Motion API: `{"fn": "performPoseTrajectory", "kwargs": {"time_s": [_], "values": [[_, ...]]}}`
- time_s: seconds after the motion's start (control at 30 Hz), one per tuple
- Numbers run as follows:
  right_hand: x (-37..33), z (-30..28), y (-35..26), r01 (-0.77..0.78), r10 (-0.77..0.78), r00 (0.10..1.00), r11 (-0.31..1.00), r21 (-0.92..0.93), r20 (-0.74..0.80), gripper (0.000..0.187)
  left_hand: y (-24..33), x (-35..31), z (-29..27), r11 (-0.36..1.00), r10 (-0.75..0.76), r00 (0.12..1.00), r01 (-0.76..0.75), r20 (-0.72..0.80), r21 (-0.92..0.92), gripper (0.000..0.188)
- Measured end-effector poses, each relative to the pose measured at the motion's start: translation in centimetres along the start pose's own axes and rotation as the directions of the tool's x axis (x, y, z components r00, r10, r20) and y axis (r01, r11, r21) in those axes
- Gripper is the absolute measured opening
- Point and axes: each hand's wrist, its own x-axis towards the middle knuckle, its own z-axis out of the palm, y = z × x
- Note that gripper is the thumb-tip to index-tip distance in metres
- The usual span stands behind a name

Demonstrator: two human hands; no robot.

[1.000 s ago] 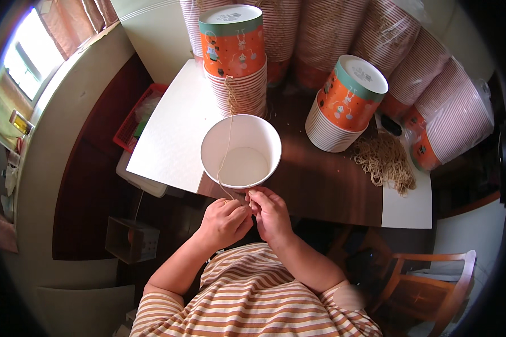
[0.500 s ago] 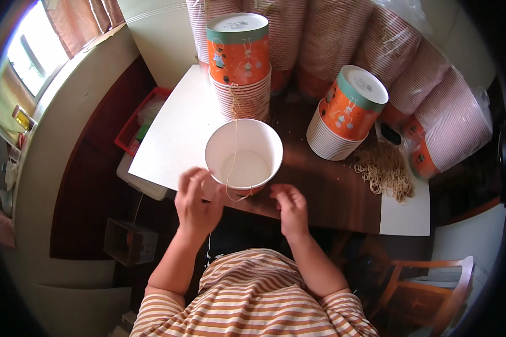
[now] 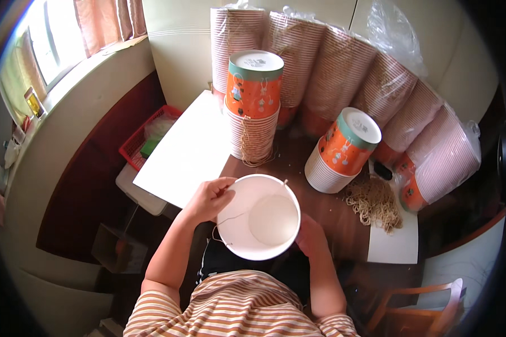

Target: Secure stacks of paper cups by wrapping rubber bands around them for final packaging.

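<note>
Gripping the rim, the left hand (image 3: 211,201) holds the bucket (image 3: 258,188) at its upper left, fingers closed over the edge. The right hand (image 3: 310,236) lies against the opposite wall; its fingers are hidden behind the bucket, so whether they are closed cannot be told. The bucket is in front of the person, at the near side of the worktop (image 3: 316,209), mouth facing up. Placing one hand at each side probably steadies the light wall and leaves the opening unobstructed. A cord (image 3: 233,217) crosses the left rim and loops outside it; a small knot (image 3: 285,182) sits at the upper right rim.

Two inverted stacks stand beyond: the left stack (image 3: 256,92), with cords (image 3: 245,140) hanging down its side, and the right stack (image 3: 343,146), beside a cord pile (image 3: 376,209). This layout presumably keeps buckets and cord within reach.

The worktop is dark brown, with a white panel (image 3: 180,151) at left and another at right. Wrapped stacks (image 3: 343,78) line the wall. A red basket (image 3: 130,147) stands left of the worktop, below the window (image 3: 53,39); a wooden chair (image 3: 413,314) is at lower right.
</note>
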Motion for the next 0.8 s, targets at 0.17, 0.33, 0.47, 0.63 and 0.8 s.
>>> {"fn": "performPoseTrajectory", "kwargs": {"time_s": [0.17, 0.33, 0.47, 0.63, 0.8], "values": [[-4.3, 2.3, -1.8, 0.067, -0.072, 0.995, 0.995, 0.069, 0.067, 0.012, 1.0, -1.0, 0.5, 0.995, 0.081, 0.997, -0.08, -0.013, 0.061, 0.026], [-5.5, 1.7, -1.3, 0.248, -0.25, 0.967, 0.968, 0.035, 0.059, 0.017, 2.6, -2.4, 2.2, 0.827, 0.52, 0.85, -0.476, -0.085, 0.298, 0.048], [-6.0, 2.9, -1.6, 0.38, -0.383, 0.917, 0.924, -0.045, -0.113, 0.014, 3.6, -4.0, 2.7, 0.97, 0.175, 0.942, -0.116, 0.287, -0.212, 0.044], [-6.3, 2.6, -0.6, 0.58, -0.612, 0.762, 0.791, -0.196, -0.212, 0.017, 3.3, -5.8, 4.4, 0.81, 0.58, 0.802, -0.55, -0.141, 0.203, 0.004], [-6.7, 4.5, 0.4, 0.657, -0.655, 0.72, 0.75, -0.081, -0.228, 0.021, 2.2, -8.1, 8.5, 0.626, 0.735, 0.678, -0.672, -0.013, 0.396, 0.022]]}}
